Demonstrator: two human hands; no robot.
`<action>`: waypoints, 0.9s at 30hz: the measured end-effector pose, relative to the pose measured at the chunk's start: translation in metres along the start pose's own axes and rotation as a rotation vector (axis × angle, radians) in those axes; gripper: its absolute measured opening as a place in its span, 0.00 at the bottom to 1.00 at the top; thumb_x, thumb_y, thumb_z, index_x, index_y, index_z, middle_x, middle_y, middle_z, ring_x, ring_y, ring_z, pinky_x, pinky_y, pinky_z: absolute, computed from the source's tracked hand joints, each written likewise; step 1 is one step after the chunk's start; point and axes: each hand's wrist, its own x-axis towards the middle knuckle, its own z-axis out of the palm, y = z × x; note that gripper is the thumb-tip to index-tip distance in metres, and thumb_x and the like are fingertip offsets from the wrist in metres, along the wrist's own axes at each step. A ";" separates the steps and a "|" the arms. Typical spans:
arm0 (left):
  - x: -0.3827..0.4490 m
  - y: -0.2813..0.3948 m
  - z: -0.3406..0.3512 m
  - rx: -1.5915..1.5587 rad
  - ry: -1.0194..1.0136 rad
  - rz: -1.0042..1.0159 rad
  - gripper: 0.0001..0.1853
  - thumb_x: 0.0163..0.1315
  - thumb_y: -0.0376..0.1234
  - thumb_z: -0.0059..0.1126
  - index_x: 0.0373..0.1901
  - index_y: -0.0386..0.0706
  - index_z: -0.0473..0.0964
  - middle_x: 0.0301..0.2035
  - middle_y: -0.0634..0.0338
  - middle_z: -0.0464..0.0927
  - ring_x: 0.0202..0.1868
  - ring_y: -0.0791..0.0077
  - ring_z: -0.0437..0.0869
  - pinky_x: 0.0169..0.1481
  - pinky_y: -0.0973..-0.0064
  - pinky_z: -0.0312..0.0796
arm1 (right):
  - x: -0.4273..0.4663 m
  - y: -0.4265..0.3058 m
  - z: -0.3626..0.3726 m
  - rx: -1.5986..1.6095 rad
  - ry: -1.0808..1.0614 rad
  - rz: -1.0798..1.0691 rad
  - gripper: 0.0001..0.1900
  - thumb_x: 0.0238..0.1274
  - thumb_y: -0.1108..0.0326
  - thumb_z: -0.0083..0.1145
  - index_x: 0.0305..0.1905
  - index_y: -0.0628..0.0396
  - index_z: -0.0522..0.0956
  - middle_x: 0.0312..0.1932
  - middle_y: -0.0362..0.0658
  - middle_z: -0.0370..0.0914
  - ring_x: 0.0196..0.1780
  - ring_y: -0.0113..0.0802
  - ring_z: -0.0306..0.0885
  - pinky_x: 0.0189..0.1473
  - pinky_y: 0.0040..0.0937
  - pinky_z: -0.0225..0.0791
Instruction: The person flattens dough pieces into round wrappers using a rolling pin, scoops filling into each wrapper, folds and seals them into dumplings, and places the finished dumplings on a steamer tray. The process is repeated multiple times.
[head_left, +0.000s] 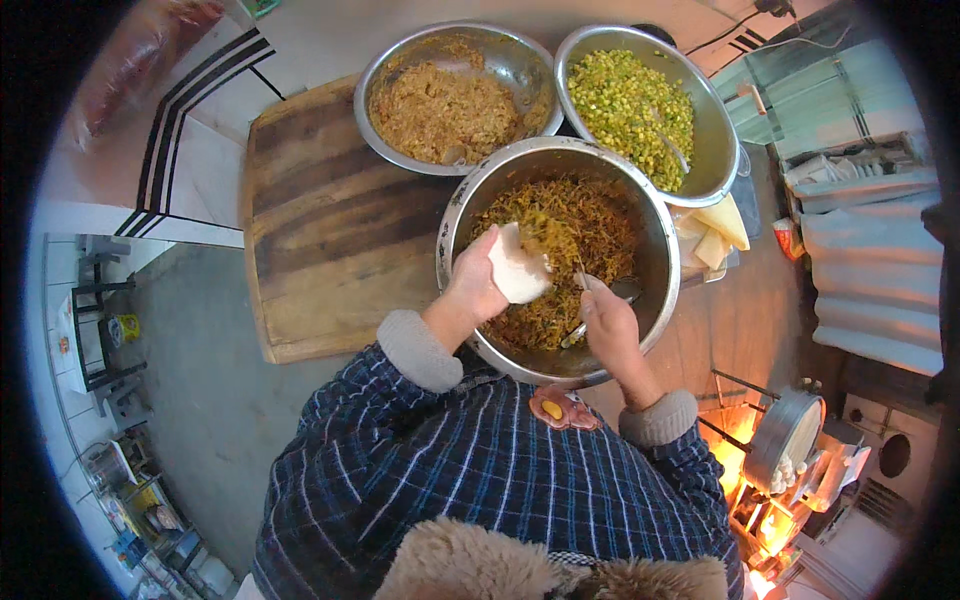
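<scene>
Over a deep steel pot (665, 300) of brown shredded filling (600, 202), my left hand (476, 277) holds a pale flat piece of dough or bread (517, 270). Yellowish shredded filling (546, 231) lies against its far side; the contact is blurred. To the right, my right hand (611, 322) grips the thin handle of a metal utensil (583, 274), whose end is hidden by filling. Another metal utensil (574, 336) rests in the pot. Behind stand a steel bowl of light brown mash (442, 105) and a steel bowl of chopped green and yellow filling (630, 97), each with a spoon in it.
A thick wooden board (322, 247) extends left of the pot. Pale folded sheets (716, 229) lie to the right, beside the bowls. Farther off at the lower right, a round metal vessel (784, 442) stands near bright orange flames or glow (731, 465). Shelves with goods (150, 510) are at the lower left.
</scene>
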 end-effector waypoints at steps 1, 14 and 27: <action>0.002 -0.006 0.006 -0.013 -0.118 -0.031 0.27 0.72 0.49 0.29 0.63 0.42 0.62 0.57 0.47 0.70 0.58 0.49 0.72 0.65 0.48 0.62 | -0.001 -0.004 0.004 -0.138 0.120 -0.151 0.16 0.64 0.70 0.48 0.54 0.62 0.74 0.23 0.52 0.74 0.27 0.46 0.75 0.30 0.41 0.67; -0.008 -0.030 0.026 -0.094 -0.166 -0.064 0.30 0.70 0.52 0.27 0.63 0.42 0.63 0.59 0.46 0.69 0.60 0.47 0.71 0.64 0.43 0.60 | -0.047 0.033 -0.014 -0.444 0.212 -0.275 0.29 0.49 0.78 0.53 0.62 0.59 0.70 0.27 0.48 0.71 0.31 0.44 0.72 0.33 0.38 0.67; -0.034 -0.021 0.069 0.309 -0.538 0.215 0.32 0.72 0.52 0.29 0.64 0.35 0.62 0.60 0.50 0.69 0.61 0.59 0.70 0.67 0.58 0.61 | -0.005 0.001 -0.053 0.895 -0.131 0.370 0.15 0.64 0.60 0.54 0.28 0.60 0.79 0.14 0.29 0.60 0.18 0.16 0.52 0.21 0.19 0.44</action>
